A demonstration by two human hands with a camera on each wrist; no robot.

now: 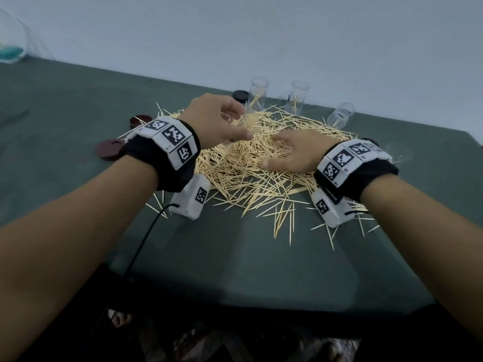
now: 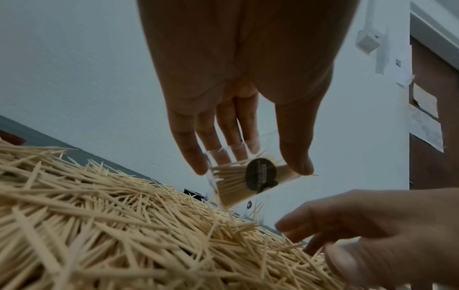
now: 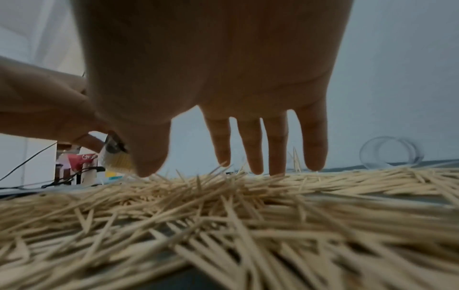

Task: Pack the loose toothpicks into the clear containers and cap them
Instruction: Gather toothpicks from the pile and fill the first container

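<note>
A big pile of loose toothpicks [image 1: 248,178] covers the middle of the green table [image 1: 235,262]. Just above the pile's far side, my left hand [image 1: 235,124] grips a tilted clear container [image 2: 238,184] between fingers and thumb. Toothpicks fill part of this container, which carries a dark round label. My right hand [image 1: 282,150] lies open on the pile, its straight fingertips [image 3: 275,166] touching the toothpicks [image 3: 223,215] just right of the container. Two more clear containers [image 1: 258,96] [image 1: 298,99] stand upright behind the pile, each with a few toothpicks inside. A third [image 1: 341,114] lies on its side at the right.
A black cap [image 1: 240,95] sits behind the pile, and two dark red caps [image 1: 141,120] [image 1: 109,148] lie left of it. A black cable [image 1: 146,231] runs from my left wrist off the front table edge. Stray toothpicks [image 1: 285,220] lie scattered toward the front.
</note>
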